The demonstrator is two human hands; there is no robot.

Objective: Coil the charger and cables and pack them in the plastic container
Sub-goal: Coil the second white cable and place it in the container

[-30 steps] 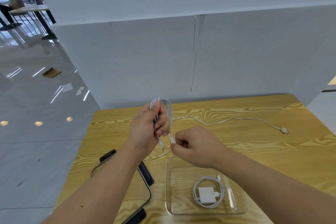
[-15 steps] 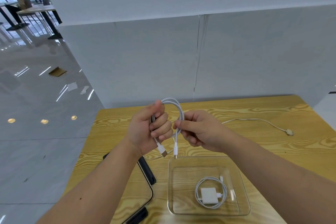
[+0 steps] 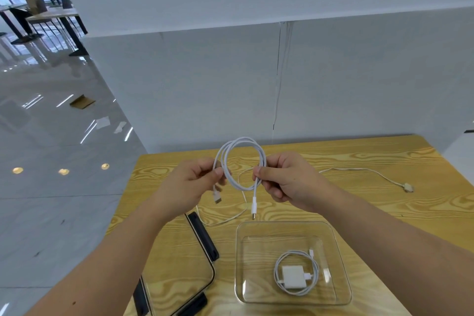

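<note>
Left fingers [image 3: 220, 171]: thumb and forefinger are pinching the left side of the coiled white cable [image 3: 241, 161]; the other fingers are curling in loosely beneath.
Left hand [image 3: 189, 187]: is holding its side of the coil above the table, palm turned inward.
Right fingers [image 3: 259, 170]: thumb is pressing the right side of the coil against the forefinger; remaining fingers are folding under.
Right hand [image 3: 287, 182]: is gripping the coil opposite the left hand, the two hands apart with the loop spanning between them.
Coiled white cable: is standing as an upright ring of several turns, in the air over the table's middle, not in the container.
Loose ends: one flat connector [image 3: 217, 198] is hanging below the left hand; a slim plug [image 3: 254, 209] is dangling below the right hand, just above the container's far rim.
Clear plastic container [image 3: 333, 238]: is sitting on the table near the person, below the right hand.
Charger brick [image 3: 293, 277]: is lying inside the container, ringed by its own coiled cable [image 3: 278, 263].
Second cable [image 3: 359, 169]: is lying uncoiled on the table behind the hands, its connector [image 3: 407, 187] far right.
Container lid [image 3: 179, 274]: clear with black clasps, is lying left of the container.
Wooden table [image 3: 384, 213]: is bearing everything.
</note>
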